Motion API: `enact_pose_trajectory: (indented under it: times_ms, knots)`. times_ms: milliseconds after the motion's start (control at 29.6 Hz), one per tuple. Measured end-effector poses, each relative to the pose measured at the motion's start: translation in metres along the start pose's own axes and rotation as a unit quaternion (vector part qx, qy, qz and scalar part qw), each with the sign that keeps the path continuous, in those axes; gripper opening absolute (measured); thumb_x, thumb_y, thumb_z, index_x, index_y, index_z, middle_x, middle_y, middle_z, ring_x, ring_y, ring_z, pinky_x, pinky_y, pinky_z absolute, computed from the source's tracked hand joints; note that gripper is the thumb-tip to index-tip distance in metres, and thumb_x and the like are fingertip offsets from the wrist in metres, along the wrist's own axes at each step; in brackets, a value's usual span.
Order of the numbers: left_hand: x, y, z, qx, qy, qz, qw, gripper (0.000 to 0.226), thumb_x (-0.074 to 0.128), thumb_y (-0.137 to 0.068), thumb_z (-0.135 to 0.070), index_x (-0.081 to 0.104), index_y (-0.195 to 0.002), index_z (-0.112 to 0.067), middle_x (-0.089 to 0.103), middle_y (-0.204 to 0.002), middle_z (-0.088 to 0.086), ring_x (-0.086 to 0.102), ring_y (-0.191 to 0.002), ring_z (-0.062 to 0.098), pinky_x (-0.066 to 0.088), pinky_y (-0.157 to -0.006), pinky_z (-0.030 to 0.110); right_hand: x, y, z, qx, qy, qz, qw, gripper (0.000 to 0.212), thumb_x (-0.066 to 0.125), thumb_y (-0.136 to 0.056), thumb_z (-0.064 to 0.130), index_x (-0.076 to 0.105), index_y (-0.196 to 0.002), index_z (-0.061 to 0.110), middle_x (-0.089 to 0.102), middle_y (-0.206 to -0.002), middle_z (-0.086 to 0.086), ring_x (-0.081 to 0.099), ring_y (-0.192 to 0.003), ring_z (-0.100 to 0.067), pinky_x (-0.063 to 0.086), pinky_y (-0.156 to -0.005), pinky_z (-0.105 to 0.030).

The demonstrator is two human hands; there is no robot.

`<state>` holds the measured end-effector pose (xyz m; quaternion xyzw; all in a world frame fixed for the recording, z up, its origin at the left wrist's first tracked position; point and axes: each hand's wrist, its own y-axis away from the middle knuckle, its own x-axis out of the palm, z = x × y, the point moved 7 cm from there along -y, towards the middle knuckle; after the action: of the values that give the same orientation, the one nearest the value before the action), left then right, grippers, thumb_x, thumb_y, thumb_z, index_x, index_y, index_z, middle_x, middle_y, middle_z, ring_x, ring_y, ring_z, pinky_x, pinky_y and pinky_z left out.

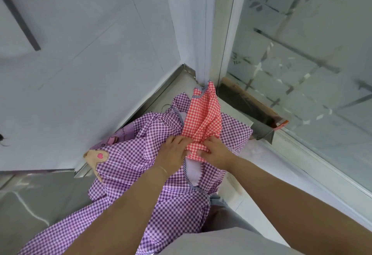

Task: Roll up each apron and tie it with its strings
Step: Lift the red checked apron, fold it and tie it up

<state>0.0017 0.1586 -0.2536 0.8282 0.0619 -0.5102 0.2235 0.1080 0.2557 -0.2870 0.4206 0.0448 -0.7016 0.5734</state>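
Roughly at the start is where I judge this job to be, and I read the scene from left to right. At the far left a tiled wall (pixel 90 53) runs down to a metal ledge (pixel 153 95), and nothing rolled or tied shows anywhere along it. Next comes the purple gingham apron (pixel 128 166), lying spread and rumpled over the surface and spilling toward me, with a tan animal patch (pixel 95 157) bearing a pink heart at its left edge. Behind that patch sits a purple printed panel with a cake picture and some script lettering; the writing is too small and too slanted for me to read, and I see no brand or label elsewhere. My left hand (pixel 173 150) lies on the purple cloth with its fingers curled onto the near end of the red gingham apron (pixel 203 121). That red apron rests on top of the purple one, loosely bunched lengthwise and pointing away to the corner. My right hand (pixel 215 151) pinches the same near end, fingers and thumb closed on a fold of red cloth. Its strings are not clearly visible, so I cannot tell where they lie. Further right stands a frosted glass door (pixel 302 63), its etched marks not legible. By my reckoning both aprons remain to be rolled and tied.
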Motion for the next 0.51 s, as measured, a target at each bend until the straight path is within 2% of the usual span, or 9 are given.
enact_pose_trajectory:
  times_ms: [68,101,169,203,304,338,406,439,507]
  knots:
    - [-0.003,-0.016,0.002,-0.029,-0.02,0.061,0.998,0.037,0.043,-0.1,-0.03,0.045,-0.137,-0.028,0.048,-0.135,-0.004,0.04,-0.121,0.023,0.037,-0.1,0.042,-0.004,-0.003,0.0,0.008,-0.004,-0.021,1.0,0.043,0.047,-0.098,0.041,0.05,-0.13,0.012,0.046,-0.128,-0.008,0.041,-0.115,-0.02,0.035,-0.106,-0.036]
    - [-0.004,-0.024,0.002,-0.041,-0.031,0.085,0.995,0.037,0.041,-0.101,-0.032,0.045,-0.137,-0.028,0.049,-0.135,-0.002,0.041,-0.121,0.025,0.036,-0.102,0.044,-0.01,-0.001,0.002,0.0,0.027,-0.075,0.997,0.041,0.048,-0.098,0.039,0.05,-0.13,0.012,0.047,-0.128,-0.008,0.043,-0.117,-0.022,0.038,-0.104,-0.037]
    - [-0.003,-0.038,0.005,-0.058,-0.045,0.121,0.99,0.035,0.039,-0.101,-0.034,0.046,-0.135,-0.028,0.052,-0.134,0.001,0.047,-0.121,0.028,0.036,-0.103,0.047,-0.018,0.012,0.018,-0.032,0.161,-0.203,0.965,0.035,0.061,-0.09,0.033,0.059,-0.118,0.012,0.059,-0.116,-0.008,0.055,-0.106,-0.026,0.047,-0.093,-0.041]
    - [-0.003,-0.046,0.006,-0.066,-0.045,0.132,0.988,0.033,0.04,-0.101,-0.034,0.048,-0.132,-0.029,0.055,-0.132,0.002,0.051,-0.117,0.029,0.039,-0.102,0.047,-0.016,0.018,0.025,-0.046,0.214,-0.228,0.949,0.035,0.07,-0.083,0.03,0.063,-0.112,0.011,0.063,-0.109,-0.008,0.059,-0.1,-0.027,0.05,-0.09,-0.042]
    - [0.003,-0.058,0.011,-0.118,0.056,0.163,0.978,0.026,0.047,-0.098,-0.03,0.055,-0.122,-0.025,0.064,-0.117,0.003,0.06,-0.1,0.025,0.049,-0.089,0.04,0.006,0.02,0.03,-0.056,0.26,-0.211,0.94,0.049,0.075,-0.077,0.035,0.063,-0.115,0.005,0.064,-0.112,-0.012,0.061,-0.103,-0.03,0.049,-0.096,-0.045]
    - [0.003,-0.058,0.014,-0.148,0.11,0.15,0.971,0.024,0.052,-0.096,-0.03,0.055,-0.119,-0.023,0.064,-0.113,0.002,0.06,-0.095,0.023,0.049,-0.085,0.036,0.008,0.016,0.027,-0.044,0.264,-0.201,0.942,0.054,0.075,-0.077,0.037,0.061,-0.118,0.005,0.063,-0.114,-0.013,0.06,-0.105,-0.031,0.048,-0.098,-0.046]
    - [-0.003,-0.049,0.022,-0.222,0.208,0.049,0.951,0.031,0.061,-0.091,-0.034,0.052,-0.117,-0.02,0.058,-0.112,0.0,0.057,-0.094,0.019,0.048,-0.085,0.034,0.002,0.007,0.022,-0.032,0.259,-0.208,0.943,0.055,0.076,-0.076,0.039,0.06,-0.117,0.006,0.064,-0.112,-0.013,0.061,-0.103,-0.03,0.049,-0.095,-0.044]
    - [-0.009,-0.04,0.024,-0.262,0.25,-0.038,0.931,0.037,0.064,-0.088,-0.036,0.05,-0.117,-0.018,0.052,-0.116,0.0,0.055,-0.097,0.018,0.048,-0.087,0.034,-0.003,0.003,0.022,-0.029,0.254,-0.208,0.944,0.054,0.074,-0.077,0.042,0.061,-0.115,0.006,0.064,-0.11,-0.012,0.062,-0.099,-0.029,0.05,-0.092,-0.042]
    - [-0.018,-0.009,0.023,-0.349,0.337,-0.21,0.849,0.038,0.065,-0.088,-0.037,0.05,-0.114,-0.012,0.047,-0.114,0.004,0.052,-0.094,0.018,0.047,-0.083,0.033,-0.011,-0.006,0.023,-0.031,0.248,-0.192,0.949,0.053,0.059,-0.083,0.053,0.061,-0.109,0.007,0.065,-0.104,-0.01,0.062,-0.093,-0.027,0.052,-0.085,-0.038]
